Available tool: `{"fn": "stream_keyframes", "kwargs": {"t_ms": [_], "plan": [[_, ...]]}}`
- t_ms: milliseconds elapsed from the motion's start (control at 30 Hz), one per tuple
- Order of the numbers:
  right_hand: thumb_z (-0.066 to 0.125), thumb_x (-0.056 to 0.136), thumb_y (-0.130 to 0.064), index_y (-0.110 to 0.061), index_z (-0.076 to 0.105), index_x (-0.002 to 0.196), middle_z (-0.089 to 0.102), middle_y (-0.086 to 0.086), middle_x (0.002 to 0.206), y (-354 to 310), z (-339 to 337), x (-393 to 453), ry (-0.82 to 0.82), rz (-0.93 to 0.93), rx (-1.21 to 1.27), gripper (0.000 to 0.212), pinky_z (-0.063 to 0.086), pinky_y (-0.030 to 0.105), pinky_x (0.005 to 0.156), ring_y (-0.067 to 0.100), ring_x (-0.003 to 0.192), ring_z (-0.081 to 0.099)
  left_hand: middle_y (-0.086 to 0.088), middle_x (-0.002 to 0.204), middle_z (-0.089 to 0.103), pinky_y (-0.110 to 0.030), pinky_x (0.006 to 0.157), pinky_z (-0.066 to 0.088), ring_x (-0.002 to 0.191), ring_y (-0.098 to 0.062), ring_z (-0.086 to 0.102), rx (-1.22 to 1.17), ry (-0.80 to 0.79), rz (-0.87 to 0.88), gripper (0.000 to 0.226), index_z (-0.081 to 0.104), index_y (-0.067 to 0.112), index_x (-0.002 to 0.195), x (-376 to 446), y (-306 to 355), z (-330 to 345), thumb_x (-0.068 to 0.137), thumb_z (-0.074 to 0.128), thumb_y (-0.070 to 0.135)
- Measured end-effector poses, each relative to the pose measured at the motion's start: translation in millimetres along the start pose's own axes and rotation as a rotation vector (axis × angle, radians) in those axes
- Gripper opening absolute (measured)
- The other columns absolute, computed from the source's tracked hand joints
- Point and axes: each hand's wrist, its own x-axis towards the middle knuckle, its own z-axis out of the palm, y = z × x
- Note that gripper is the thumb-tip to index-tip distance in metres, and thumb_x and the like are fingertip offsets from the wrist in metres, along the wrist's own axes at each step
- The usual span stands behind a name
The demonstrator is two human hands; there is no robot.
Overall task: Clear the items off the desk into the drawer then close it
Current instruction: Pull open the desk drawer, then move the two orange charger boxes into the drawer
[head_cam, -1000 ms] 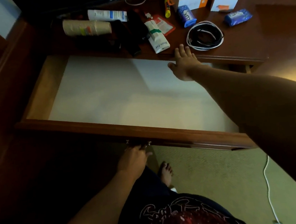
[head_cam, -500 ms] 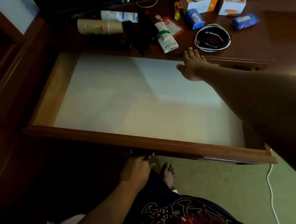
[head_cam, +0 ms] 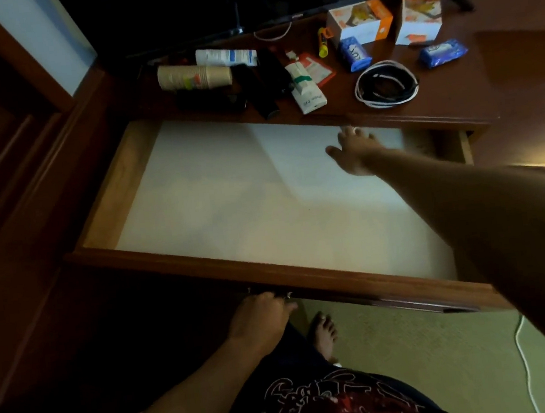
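Both hands out — left hand (head_cam: 259,315) grips drawer handle (head_cam: 287,295), right hand (head_cam: 354,150) spread.

Two orange boxes (head_cam: 360,21), two blue packets (head_cam: 443,52), two white tubes (head_cam: 306,89), one cable coil (head_cam: 385,83), one drawer (head_cam: 203,267)

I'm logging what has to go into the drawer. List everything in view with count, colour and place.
drawer: 1, brown, white-lined, pulled open
paper cups: 1 stack, tan, lying at desk left
tubes: 2, white, desk middle
black items: number unclear, beside cups
red packet: 1, under one tube
marker: 1, yellow
boxes: 2, orange-white, desk back
blue packs: 2, near boxes
coiled cable: 1, black-white, desk front
left hand: on drawer handle
right hand: fingers spread, over drawer's far end
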Motion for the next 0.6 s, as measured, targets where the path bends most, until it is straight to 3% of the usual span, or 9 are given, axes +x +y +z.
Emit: {"fn": "stream_keyframes", "kwargs": {"t_ms": [100,167,233,300,400,500,600], "plan": [[0.033,0.103,-0.051,-0.007,0.038,0.148,0.028,0.018,0.159,3.8,7.8,-15.0,-0.007,-0.024,0.037,0.063,0.022,0.049,0.118,0.037,0.145,0.025,-0.001,0.077,0.067,-0.034,0.058,0.050,0.068,-0.026,0.066,0.002,0.274,0.198,0.044,0.067,0.020,0.077,-5.4,3.1,-34.8,0.101,0.041,0.046],[0.040,0.102,-0.046,-0.010,0.044,0.146,0.041,0.015,0.153,8.8,7.5,-23.2,0.005,-0.031,0.075,0.058,0.027,0.046,0.116,0.035,0.141,0.034,0.002,0.069,0.064,-0.031,0.050,0.048,0.058,-0.024,0.062,-0.057,0.453,0.269,0.039,0.065,0.019,0.070,9.5,3.8,-59.1,0.096,0.051,0.045],[0.048,0.099,-0.041,-0.015,0.047,0.145,0.047,0.013,0.150,16.1,0.2,-30.7,0.031,-0.013,0.147,0.053,0.033,0.042,0.114,0.034,0.138,0.041,0.001,0.081,0.071,-0.033,0.061,0.054,0.070,-0.024,0.067,-0.099,0.502,0.296,0.033,0.072,0.020,0.083,37.0,8.7,-92.4,0.093,0.053,0.044],[0.053,0.096,-0.036,-0.017,0.049,0.144,0.049,0.011,0.149,25.3,-11.3,-36.4,0.065,0.024,0.220,0.052,0.036,0.039,0.112,0.032,0.136,0.045,-0.002,0.106,0.074,-0.035,0.082,0.056,0.094,-0.024,0.070,-0.098,0.514,0.312,0.037,0.074,0.017,0.106,70.5,16.0,-125.5,0.093,0.051,0.043],[0.056,0.091,-0.027,-0.017,0.054,0.140,0.055,0.010,0.143,38.7,-34.1,-41.8,0.149,0.049,0.309,0.049,0.042,0.037,0.107,0.030,0.130,0.052,-0.006,0.135,0.064,-0.037,0.106,0.043,0.124,-0.025,0.059,-0.119,0.485,0.251,0.047,0.065,0.014,0.131,122.7,29.3,-166.7,0.095,0.050,0.042],[0.055,0.087,-0.019,-0.015,0.062,0.129,0.066,0.013,0.128,50.4,-60.3,-39.8,0.229,0.056,0.348,0.042,0.049,0.038,0.094,0.035,0.117,0.059,-0.006,0.148,0.052,-0.038,0.112,0.038,0.133,-0.028,0.050,-0.128,0.465,0.177,0.048,0.060,0.015,0.137,169.5,43.8,-201.3,0.097,0.051,0.040],[0.053,0.088,-0.014,-0.013,0.064,0.127,0.067,0.014,0.126,59.1,-83.7,-32.4,0.301,0.102,0.395,0.041,0.048,0.039,0.096,0.037,0.118,0.059,-0.003,0.148,0.052,-0.038,0.108,0.042,0.130,-0.029,0.051,-0.135,0.460,0.186,0.047,0.057,0.017,0.138,206.9,55.4,-230.2,0.097,0.053,0.037]]}}
